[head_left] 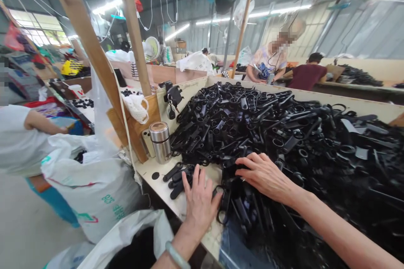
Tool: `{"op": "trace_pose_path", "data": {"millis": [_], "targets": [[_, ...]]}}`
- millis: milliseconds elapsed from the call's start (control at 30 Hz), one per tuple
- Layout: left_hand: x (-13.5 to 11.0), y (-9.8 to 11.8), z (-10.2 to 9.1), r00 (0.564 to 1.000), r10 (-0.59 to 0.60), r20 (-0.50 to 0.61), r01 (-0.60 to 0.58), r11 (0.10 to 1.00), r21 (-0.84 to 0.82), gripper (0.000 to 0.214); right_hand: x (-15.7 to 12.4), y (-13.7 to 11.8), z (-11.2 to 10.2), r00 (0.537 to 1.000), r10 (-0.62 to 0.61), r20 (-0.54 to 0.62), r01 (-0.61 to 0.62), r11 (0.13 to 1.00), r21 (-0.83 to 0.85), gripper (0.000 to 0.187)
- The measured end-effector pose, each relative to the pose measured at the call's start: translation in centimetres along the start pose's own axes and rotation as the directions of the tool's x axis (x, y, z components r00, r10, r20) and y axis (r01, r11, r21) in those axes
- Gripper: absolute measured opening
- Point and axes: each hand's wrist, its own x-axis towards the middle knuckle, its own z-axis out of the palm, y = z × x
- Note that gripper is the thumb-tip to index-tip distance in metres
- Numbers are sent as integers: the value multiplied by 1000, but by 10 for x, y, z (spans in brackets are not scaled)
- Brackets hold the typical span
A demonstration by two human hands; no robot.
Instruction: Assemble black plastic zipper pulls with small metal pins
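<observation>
Over the bare strip of the pale worktop (210, 172), my left hand (200, 199) has its fingers stretched and spread. Its fingertips touch or hover by a small group of black plastic parts (178, 183), and its thumb lies beside a black ring-ended part (222, 214). My right hand (263, 178) rests palm down at the near edge of a large heap of black ring-ended plastic parts (240, 122). Its fingers are bent and slightly apart against dark parts; the thumb is hidden. A bracelet (176, 255) circles my left wrist.
A steel flask (160, 143) stands at the worktop's left edge beside a wooden post (134, 29). Keys (171, 107) hang behind it. White sacks (91, 189) stand below on the left. Co-workers (267, 61) are at the far benches, another person (22, 138) at left.
</observation>
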Motion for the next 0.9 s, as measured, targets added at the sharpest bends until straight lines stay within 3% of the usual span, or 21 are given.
{"op": "trace_pose_path", "data": {"millis": [267,367,467,533,667,833,900], "targets": [[8,-48,-8,999,4,33,-6,997,77,16,-12,12,-10,999,24,-45,-24,1000,-14,15],[6,-51,-11,998,34,43,-38,996,84,16,-18,12,-15,996,55,-68,-55,998,-3,13],[1,-48,-9,995,89,44,-93,992,81,16,-26,14,-20,981,164,-102,-167,986,-13,14],[1,-44,-6,992,117,37,-120,989,86,15,-33,17,-21,947,282,-156,-291,956,-37,17],[6,-30,0,997,80,22,-80,997,-1,13,-48,23,-19,833,457,-312,-497,866,-58,22],[7,-10,3,1000,30,-2,-30,1000,-2,11,-62,25,-19,726,398,-560,-506,862,-44,30],[1,-6,1,999,-7,-40,7,1000,8,19,-72,28,-19,656,352,-668,-494,869,-27,29]]}}
